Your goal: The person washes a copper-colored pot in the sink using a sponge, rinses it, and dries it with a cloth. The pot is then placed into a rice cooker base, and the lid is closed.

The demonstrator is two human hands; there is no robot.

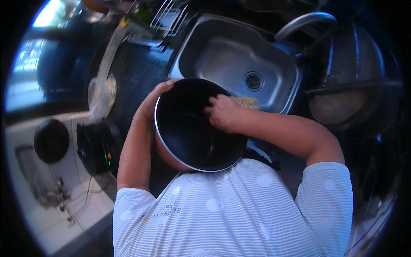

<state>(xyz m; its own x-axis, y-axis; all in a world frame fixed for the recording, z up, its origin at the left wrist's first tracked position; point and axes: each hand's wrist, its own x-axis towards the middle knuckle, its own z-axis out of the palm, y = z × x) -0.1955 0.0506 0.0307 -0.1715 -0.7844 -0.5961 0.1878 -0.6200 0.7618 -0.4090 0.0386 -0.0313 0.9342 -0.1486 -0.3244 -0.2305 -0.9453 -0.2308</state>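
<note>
A deep black pot with a pale rim leans against my striped shirt, its dark mouth tilted up at me. My left hand grips its upper-left rim, thumb over the edge and the other fingers hidden behind. My right hand reaches over the right rim into the mouth with bent fingers. Whether it holds something small or touches the wall cannot be made out. Beyond that wrist a tan, rough scrubbing pad shows at the sink's near edge, partly covered by the hand and forearm.
Past the pot lies a stainless steel sink with a drain and a curved faucet. A wire rack stands behind. Leftward are a plastic bag, a black appliance with lit indicators and a round black pan or lid.
</note>
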